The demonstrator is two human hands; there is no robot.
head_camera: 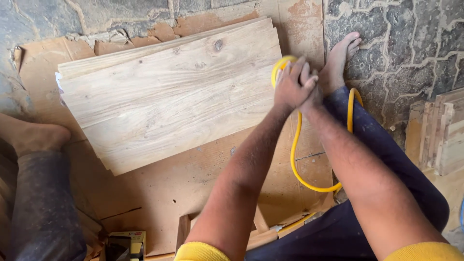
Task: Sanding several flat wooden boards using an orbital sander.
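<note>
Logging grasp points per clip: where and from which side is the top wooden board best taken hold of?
Probably by the long edges of the top wooden board, coming from its free left end. It lies flat on a stack, so only its edges offer purchase. Its right end is crowded: both hands, left hand and right hand, press a yellow tool there, beside a bare foot.

The boards [169, 94] are pale tan wood with darker wavy grain and a few small brown knots. The tool [279, 67] and its hose [296, 159] are bright yellow. The cardboard [193, 188] beneath is dull orange-brown, scuffed and torn at the edges. The floor [411, 43] is grey stone, veined with lighter irregular joints. The trousers [386, 159] are dark navy, dusted pale; the sleeves [200, 252] are yellow. More pale wooden pieces [442, 130] lie at the right.
</note>
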